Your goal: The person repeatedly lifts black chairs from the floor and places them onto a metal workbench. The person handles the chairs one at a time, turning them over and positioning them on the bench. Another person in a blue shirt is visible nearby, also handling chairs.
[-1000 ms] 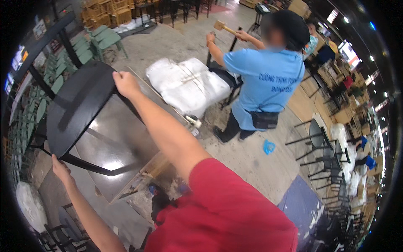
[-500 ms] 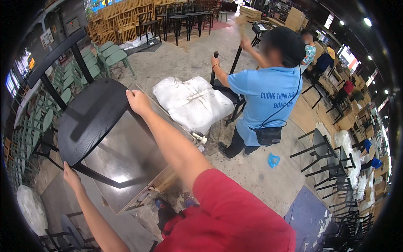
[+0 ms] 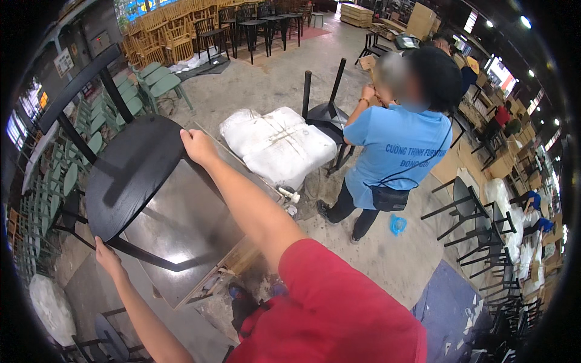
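Note:
A black wooden chair [image 3: 134, 175] with a broad rounded seat stands on a worktable with a smooth, shiny grey top [image 3: 200, 221]. My right hand [image 3: 198, 147] is closed on the seat's right edge, the arm reaching across from the lower middle. Lower down, my left hand [image 3: 109, 259] grips the seat's near edge, close to a leg that slants toward the tabletop. The chair's backrest [image 3: 82, 88] rises at the far left. Some fingers of both hands are hidden beneath the seat.
Beyond the table lies a white wrapped bundle [image 3: 281, 145] tied with string. A co-worker in a blue shirt [image 3: 393, 151] stands to the right, beside an upturned black chair [image 3: 327, 115]. Green chairs [image 3: 160, 81] crowd the left; black chairs [image 3: 463, 206] line the right.
The co-worker has moved right and drawn both hands away from the upturned chair's legs, bringing them together near the chest. My hands and the chair I hold stay nearly still.

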Motion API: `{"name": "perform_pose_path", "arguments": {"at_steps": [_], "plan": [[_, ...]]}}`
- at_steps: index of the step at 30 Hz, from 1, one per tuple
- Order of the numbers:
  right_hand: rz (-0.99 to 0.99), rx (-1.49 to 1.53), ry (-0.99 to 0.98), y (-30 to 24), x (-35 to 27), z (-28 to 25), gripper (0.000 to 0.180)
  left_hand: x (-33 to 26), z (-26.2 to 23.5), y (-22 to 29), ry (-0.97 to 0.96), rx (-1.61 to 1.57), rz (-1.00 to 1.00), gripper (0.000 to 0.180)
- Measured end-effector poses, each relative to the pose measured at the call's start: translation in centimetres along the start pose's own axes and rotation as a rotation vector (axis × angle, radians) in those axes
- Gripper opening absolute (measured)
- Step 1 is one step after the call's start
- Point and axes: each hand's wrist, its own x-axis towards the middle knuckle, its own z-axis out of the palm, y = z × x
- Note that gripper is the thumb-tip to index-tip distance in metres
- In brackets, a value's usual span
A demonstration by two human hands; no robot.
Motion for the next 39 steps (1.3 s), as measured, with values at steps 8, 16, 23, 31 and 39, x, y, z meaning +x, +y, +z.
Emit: {"name": "perform_pose_path", "arguments": {"at_steps": [8, 16, 23, 31, 39], "plan": [[0.014, -0.024, -0.038, -0.9, -0.8, -0.3, 0.048, 0.4, -0.6, 0.2, 0.004, 0.013, -0.008, 0.045], [0.057, -0.038, -0.038, -1.7, -1.4, 0.2, 0.049, 2.9, -1.8, -1.1, 0.065, 0.029, -0.013, 0.047], [0.052, -0.013, -0.033, -1.7, -1.4, -0.2, 0.049, -0.9, -0.6, 1.7, 0.003, 0.053, 0.001, 0.042], [0.047, -0.006, -0.057, -0.3, -0.8, 0.3, 0.051, -0.8, -0.6, 1.1, 0.008, 0.096, 0.006, 0.045], [0.021, -0.028, -0.082, -1.2, -0.3, 1.2, 0.051, 3.5, -2.4, -2.1, 0.014, 0.09, 0.159, 0.049]]}}
